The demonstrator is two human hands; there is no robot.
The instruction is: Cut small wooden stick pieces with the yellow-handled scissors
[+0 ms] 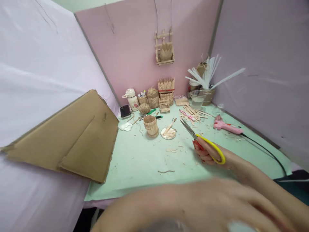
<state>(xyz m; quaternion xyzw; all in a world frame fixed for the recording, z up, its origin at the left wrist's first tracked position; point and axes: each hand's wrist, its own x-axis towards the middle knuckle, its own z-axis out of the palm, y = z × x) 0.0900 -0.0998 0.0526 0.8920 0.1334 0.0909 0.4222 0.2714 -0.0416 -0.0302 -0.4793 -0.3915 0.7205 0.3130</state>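
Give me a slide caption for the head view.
Right hand holds yellow-handled scissors over a green craft table.

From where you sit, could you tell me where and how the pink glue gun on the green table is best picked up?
Judging by its pose, grip the glue gun by its thicker left end, coming from above. It lies flat on the table, with bare surface on its near side. Its black cord trails right from the other end, so stay clear of that end. The right hand is nearest but holds scissors.
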